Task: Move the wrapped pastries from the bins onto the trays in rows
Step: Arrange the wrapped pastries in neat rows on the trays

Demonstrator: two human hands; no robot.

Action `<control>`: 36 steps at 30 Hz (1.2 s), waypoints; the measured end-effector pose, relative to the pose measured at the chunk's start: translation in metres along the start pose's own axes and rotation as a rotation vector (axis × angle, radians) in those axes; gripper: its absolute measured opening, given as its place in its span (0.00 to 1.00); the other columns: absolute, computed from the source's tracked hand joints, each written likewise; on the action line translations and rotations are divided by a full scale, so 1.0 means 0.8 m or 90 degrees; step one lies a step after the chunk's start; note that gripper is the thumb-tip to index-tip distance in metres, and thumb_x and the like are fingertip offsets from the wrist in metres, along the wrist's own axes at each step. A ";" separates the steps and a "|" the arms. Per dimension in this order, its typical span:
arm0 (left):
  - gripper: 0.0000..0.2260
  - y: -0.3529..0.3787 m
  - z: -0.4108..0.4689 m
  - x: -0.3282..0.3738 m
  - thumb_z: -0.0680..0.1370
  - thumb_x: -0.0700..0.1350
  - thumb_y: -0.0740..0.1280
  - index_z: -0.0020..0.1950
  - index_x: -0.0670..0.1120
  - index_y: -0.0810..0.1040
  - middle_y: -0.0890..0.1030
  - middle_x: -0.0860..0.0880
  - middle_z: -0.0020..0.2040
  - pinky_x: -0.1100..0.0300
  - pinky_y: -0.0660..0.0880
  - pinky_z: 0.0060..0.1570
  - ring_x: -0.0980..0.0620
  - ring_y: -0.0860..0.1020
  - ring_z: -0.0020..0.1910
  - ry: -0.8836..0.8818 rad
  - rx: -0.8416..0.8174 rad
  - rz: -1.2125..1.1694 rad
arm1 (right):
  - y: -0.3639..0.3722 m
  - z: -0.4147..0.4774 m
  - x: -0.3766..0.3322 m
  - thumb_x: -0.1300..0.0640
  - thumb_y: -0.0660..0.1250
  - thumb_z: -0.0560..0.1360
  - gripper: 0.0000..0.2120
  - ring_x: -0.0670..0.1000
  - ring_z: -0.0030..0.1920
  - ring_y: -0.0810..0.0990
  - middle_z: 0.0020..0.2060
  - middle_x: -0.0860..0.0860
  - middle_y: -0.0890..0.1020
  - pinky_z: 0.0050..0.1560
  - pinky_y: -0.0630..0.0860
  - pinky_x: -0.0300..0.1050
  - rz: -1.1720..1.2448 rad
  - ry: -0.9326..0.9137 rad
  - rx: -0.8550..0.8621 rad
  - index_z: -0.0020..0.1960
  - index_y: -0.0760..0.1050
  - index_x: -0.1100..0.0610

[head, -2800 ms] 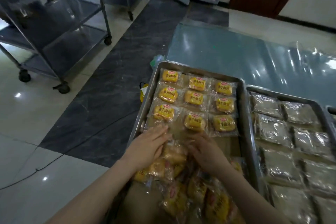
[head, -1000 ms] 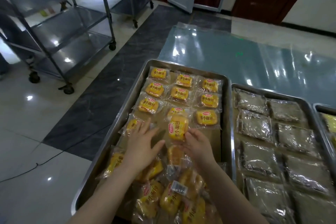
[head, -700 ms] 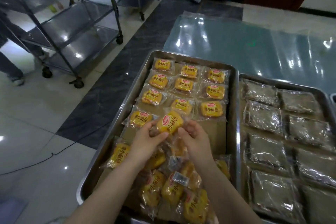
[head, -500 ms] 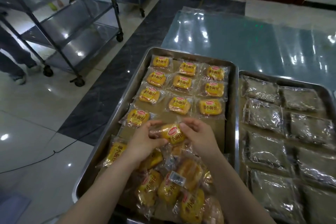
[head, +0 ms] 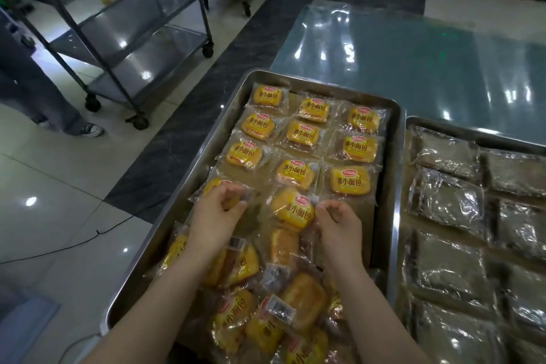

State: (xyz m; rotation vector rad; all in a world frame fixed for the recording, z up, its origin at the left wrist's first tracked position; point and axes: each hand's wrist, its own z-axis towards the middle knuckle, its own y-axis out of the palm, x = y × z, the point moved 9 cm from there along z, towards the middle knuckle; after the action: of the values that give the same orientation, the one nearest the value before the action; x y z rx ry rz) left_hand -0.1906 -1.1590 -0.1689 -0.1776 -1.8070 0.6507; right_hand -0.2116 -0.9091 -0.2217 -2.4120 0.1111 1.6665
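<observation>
A steel tray (head: 397,186) holds yellow wrapped pastries in rows of three at its far end. A loose pile of the same pastries (head: 301,295) fills its near end. The middle pastry of the fourth row (head: 292,210) lies flat just ahead of the pile. My right hand (head: 339,224) pinches its wrapper at the right edge. My left hand (head: 215,216) is curled over the left pastry of that row (head: 215,185), fingers closed on its wrapper. The right place in that row shows bare brown paper.
A second tray (head: 472,134) on the right holds silver-wrapped packs (head: 446,201) in rows. Both trays sit on a table under shiny plastic film (head: 413,53). On the floor to the left are wheeled steel carts (head: 133,38), a person's leg (head: 35,91) and a cable (head: 88,239).
The pastry held up in both hands has come down flat into the fourth row's middle place. My left hand has shifted left onto the neighbouring pastry. A person has walked in at the left.
</observation>
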 end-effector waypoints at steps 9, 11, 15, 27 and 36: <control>0.29 0.046 0.018 -0.049 0.76 0.66 0.48 0.74 0.62 0.43 0.29 0.56 0.73 0.46 0.37 0.70 0.52 0.26 0.69 0.037 -0.250 0.369 | 0.011 0.014 -0.019 0.56 0.68 0.76 0.11 0.36 0.36 0.78 0.38 0.45 0.79 0.29 0.70 0.28 -0.140 -0.086 -0.010 0.54 0.69 0.47; 0.30 0.049 0.022 -0.049 0.76 0.66 0.48 0.74 0.62 0.41 0.28 0.57 0.72 0.45 0.38 0.70 0.52 0.25 0.69 0.028 -0.259 0.367 | 0.019 0.016 -0.033 0.58 0.67 0.77 0.15 0.36 0.36 0.78 0.37 0.45 0.78 0.29 0.70 0.27 -0.178 -0.130 -0.024 0.58 0.67 0.46; 0.29 0.046 0.031 -0.039 0.78 0.64 0.50 0.75 0.61 0.42 0.31 0.55 0.74 0.45 0.39 0.71 0.51 0.28 0.70 0.043 -0.235 0.412 | 0.041 0.024 -0.048 0.56 0.67 0.76 0.20 0.37 0.55 0.70 0.59 0.46 0.73 0.47 0.69 0.28 -0.404 -0.178 -0.071 0.66 0.68 0.46; 0.26 0.075 0.104 0.008 0.79 0.61 0.48 0.73 0.64 0.37 0.32 0.52 0.74 0.43 0.32 0.67 0.46 0.30 0.71 0.257 -0.147 0.643 | 0.134 0.039 -0.030 0.35 0.43 0.78 0.33 0.56 0.73 0.29 0.75 0.52 0.34 0.72 0.34 0.57 -0.780 -0.370 -0.231 0.77 0.38 0.47; 0.27 0.075 0.119 -0.009 0.78 0.64 0.44 0.75 0.61 0.39 0.33 0.51 0.75 0.43 0.33 0.66 0.46 0.30 0.71 0.216 -0.134 0.628 | 0.137 0.049 -0.033 0.42 0.40 0.81 0.29 0.57 0.75 0.35 0.77 0.55 0.39 0.72 0.35 0.57 -0.814 -0.353 -0.192 0.78 0.40 0.52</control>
State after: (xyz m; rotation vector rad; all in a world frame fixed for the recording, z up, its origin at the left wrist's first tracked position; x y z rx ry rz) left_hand -0.2872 -1.1447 -0.2243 -1.2922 -1.3769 1.0192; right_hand -0.2765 -1.0095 -0.2246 -1.3524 -1.4707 1.5345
